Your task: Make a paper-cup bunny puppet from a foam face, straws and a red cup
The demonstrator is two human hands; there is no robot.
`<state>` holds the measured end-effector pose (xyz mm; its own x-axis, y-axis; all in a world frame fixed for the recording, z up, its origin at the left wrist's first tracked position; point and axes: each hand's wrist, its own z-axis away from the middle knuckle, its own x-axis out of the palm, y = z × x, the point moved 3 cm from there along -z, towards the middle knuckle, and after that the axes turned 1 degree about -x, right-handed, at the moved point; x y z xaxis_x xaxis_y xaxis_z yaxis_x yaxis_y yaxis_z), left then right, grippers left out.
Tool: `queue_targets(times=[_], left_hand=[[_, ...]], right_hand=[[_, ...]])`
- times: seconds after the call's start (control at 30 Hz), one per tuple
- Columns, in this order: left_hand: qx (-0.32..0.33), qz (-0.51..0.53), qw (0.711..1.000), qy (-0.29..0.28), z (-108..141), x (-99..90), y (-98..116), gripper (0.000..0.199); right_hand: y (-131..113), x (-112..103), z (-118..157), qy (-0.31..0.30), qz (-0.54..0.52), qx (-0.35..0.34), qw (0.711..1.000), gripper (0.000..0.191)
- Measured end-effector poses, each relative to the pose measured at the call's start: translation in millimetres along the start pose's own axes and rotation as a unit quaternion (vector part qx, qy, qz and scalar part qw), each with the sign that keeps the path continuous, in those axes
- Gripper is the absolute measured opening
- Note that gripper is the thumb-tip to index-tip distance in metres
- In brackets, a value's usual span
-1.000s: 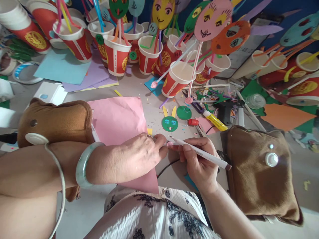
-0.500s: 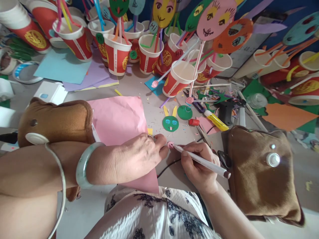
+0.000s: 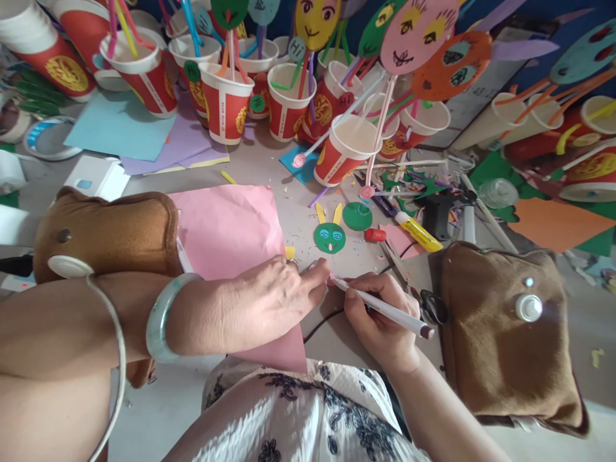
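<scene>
Right hand (image 3: pixel 382 330): fingers pinch slim white marker (image 3: pixel 387 310), centre of frame
Left hand (image 3: pixel 276 295): fingers curled at pink paper disc (image 3: pixel 330 281); pinching, cannot tell

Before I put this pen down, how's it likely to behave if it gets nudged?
The pen would probably roll, since its slim barrel looks round and no clip shows. It's likely stiff, as the barrel looks straight in the right hand. It may slide easily too, because its surface looks smooth.
</scene>
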<state>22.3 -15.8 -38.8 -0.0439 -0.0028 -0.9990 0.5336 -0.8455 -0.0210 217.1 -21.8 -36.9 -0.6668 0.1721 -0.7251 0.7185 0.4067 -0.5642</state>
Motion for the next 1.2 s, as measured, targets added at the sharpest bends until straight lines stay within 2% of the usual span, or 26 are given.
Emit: queue_targets(times=[0.5, 1.2], left_hand=[[0.020, 0.013, 0.999, 0.040, 1.2, 2.8, -1.0, 0.046], [0.017, -0.035, 0.998, 0.044, 1.9, 5.7, 0.6, 0.053]], right_hand=[[2.0, 1.3, 1.2, -0.005, 0.004, -0.010, 1.000, 0.008], [2.8, 2.2, 1.9, -0.015, -0.013, -0.010, 1.000, 0.009]])
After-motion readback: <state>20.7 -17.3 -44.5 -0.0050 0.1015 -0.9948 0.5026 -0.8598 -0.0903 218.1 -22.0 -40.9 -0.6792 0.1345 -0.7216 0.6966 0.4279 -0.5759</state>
